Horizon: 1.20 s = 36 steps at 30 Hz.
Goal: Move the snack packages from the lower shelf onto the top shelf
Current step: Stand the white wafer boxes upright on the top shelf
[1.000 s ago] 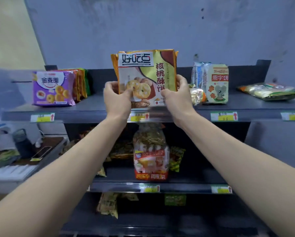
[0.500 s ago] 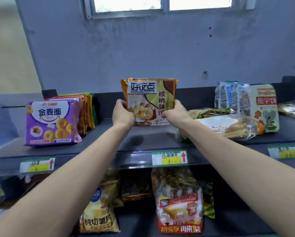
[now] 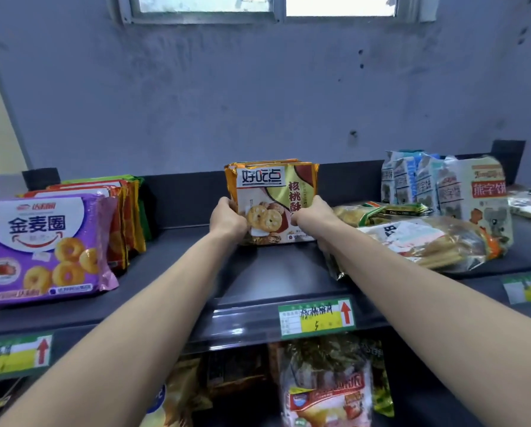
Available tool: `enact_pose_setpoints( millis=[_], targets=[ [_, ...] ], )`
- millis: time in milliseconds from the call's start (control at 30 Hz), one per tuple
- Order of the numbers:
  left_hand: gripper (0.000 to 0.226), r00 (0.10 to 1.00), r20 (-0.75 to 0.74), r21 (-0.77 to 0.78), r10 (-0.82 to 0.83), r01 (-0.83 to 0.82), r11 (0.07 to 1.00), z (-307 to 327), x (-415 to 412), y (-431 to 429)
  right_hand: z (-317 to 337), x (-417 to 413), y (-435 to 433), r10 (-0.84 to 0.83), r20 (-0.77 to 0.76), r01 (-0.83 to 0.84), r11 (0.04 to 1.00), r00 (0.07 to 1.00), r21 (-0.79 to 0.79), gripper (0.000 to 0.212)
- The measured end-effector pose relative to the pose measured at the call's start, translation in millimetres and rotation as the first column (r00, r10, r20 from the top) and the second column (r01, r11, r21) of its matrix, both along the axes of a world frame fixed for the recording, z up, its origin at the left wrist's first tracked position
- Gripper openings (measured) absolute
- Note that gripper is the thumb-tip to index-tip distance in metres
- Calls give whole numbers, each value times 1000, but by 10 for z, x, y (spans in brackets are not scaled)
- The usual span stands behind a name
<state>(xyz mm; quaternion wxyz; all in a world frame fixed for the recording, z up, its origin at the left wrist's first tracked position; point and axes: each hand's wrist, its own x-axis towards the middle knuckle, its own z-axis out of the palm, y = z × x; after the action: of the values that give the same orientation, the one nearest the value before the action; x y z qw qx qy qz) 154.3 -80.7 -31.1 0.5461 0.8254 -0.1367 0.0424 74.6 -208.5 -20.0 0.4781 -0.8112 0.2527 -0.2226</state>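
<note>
A stack of gold walnut cookie packages (image 3: 273, 192) stands upright at the back middle of the dark top shelf (image 3: 267, 278), its bottom edge on the shelf surface. My left hand (image 3: 228, 220) grips the stack's left side and my right hand (image 3: 312, 215) grips its right side. Below the shelf edge, more snack bags (image 3: 329, 386) show on the lower shelf, partly hidden by my arms.
A purple ring-biscuit pack (image 3: 42, 248) with orange and green packs behind it stands at the left. Clear bags of biscuits (image 3: 418, 241) lie at the right, in front of upright bear-biscuit bags (image 3: 461, 192). A price label (image 3: 316, 317) is on the shelf's front rail.
Both hands carried the cookie packages from in front of the shelf edge back onto the top shelf, down to its surface. The view rose and moved closer.
</note>
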Motion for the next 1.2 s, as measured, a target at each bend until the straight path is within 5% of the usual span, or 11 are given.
enact_pose_setpoints(
  millis=[167,333,567,867,1200],
  targets=[
    [49,999,-16,-41,31,-32,999,-19,-45,37,-15,-81,31,24,57,-21,998,998,-63,38],
    [31,986,162,-128,30,-9,992,35,-386,117,-16,-410,168,115,231,-95,991,966,-97,46],
    [18,961,262,-163,-90,136,977,-63,-1470,155,-225,-1405,162,316,340,-251,942,886,-221,31],
    [18,911,177,-18,-372,381,924,-543,-2806,-331,-806,-2659,-550,298,195,-240,931,934,-273,24],
    [16,964,-15,33,-267,267,963,-1240,-3326,-757,-1511,-3179,-1136,240,65,-228,962,969,-147,28]
  ],
)
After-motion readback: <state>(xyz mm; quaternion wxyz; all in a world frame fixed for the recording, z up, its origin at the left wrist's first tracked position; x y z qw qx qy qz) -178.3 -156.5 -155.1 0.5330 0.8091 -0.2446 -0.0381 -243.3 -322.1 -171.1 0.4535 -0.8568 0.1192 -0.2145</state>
